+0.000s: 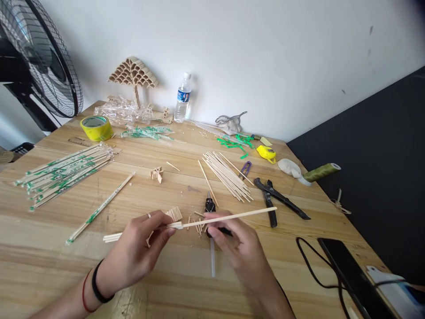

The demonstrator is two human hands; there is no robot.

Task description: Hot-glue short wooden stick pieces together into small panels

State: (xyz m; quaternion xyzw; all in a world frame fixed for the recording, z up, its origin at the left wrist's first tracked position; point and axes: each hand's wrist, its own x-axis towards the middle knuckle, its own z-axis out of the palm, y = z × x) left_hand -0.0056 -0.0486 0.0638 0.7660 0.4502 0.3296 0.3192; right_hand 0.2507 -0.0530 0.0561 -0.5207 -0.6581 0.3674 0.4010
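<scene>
My left hand (142, 243) is closed around a few light wooden sticks (111, 238), whose ends show on both sides of it. Between the thumb and fingers of my right hand (235, 243) is one long thin wooden stick (247, 214). Its left end meets the ends of the sticks in my left hand; whether they are joined I cannot tell. Partly behind my right hand lies a black glue gun (210, 205), with a clear glue stick (213, 261) coming out of its back. Short cut pieces of stick (198, 227) and a small ribbed stick panel (175, 213) lie close by.
Loose sticks (227, 177), black cutters (279, 199), purple snips (245, 168) and a yellow tape measure (266, 153) lie to the right. Wrapped chopsticks (69, 170) and yellow tape (96, 128) are left. A stick-built tree model (133, 73) and a water bottle (183, 99) stand behind.
</scene>
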